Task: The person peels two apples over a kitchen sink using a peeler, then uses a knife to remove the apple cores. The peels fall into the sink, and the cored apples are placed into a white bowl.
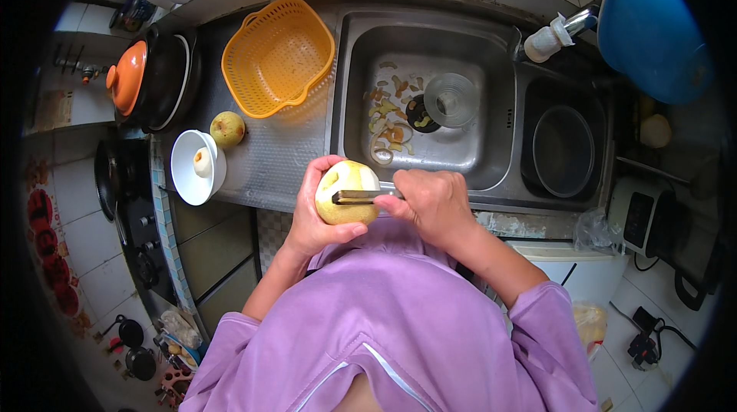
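Observation:
My left hand (314, 216) holds a partly peeled yellow pear (348, 217) from its left side, with pale flesh bared along the top. My right hand (435, 207) grips the handle of a metal peeler (360, 195), whose head lies over the pear. At the left, a white bowl (217, 179) holds a small peeled piece of produce (202, 162). An unpeeled brown-spotted pear (227, 129) rests on the steel drainboard beside the bowl's rim. Scattered peelings (394, 134) lie in the steel sink (460, 160) past my hands.
A yellow plastic basket (277, 60) sits on the drainboard, near a black pot with an orange lid (129, 77). A clear plastic cup-like container (451, 100) is in the sink, partly over the drain. A faucet (547, 42) and a blue basin (650, 26) are at the upper right.

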Available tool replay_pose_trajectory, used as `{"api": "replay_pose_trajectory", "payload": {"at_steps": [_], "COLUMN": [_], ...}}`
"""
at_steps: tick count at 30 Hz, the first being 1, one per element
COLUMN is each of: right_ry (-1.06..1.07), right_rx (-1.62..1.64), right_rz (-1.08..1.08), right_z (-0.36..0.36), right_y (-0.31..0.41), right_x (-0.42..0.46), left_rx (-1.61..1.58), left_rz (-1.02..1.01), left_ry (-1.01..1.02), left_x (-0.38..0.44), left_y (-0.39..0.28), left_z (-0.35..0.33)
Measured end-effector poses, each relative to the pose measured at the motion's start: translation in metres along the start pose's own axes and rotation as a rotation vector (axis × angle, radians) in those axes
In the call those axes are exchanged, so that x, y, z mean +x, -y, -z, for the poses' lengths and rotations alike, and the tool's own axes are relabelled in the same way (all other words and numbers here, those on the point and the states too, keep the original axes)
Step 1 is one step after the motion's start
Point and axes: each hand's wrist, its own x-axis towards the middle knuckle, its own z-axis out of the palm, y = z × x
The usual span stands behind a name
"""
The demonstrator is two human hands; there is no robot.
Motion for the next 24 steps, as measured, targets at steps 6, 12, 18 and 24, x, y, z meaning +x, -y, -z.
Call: {"api": "replay_pose_trajectory", "payload": {"at_steps": [6, 12, 18, 24], "right_ry": [0.144, -0.004, 0.325, 0.197], "right_rx": [-0.185, 0.006, -0.269, 0.144], "right_rz": [-0.341, -0.028, -0.420, -0.510], "right_z": [-0.025, -0.005, -0.028, -0.029], "right_y": [-0.053, 0.001, -0.073, -0.053], "right_x": [-0.003, -0.004, -0.008, -0.009], "left_rx": [0.160, 0.316, 0.204, -0.326], "left_rz": [-0.070, -0.018, -0.131, 0.084], "left_ry": [0.030, 0.005, 0.119, 0.016], "left_x": [-0.001, -0.003, -0.006, 0.001], "left_y": [-0.004, -0.003, -0.002, -0.001], "left_z": [0.005, 0.001, 0.002, 0.001]}}
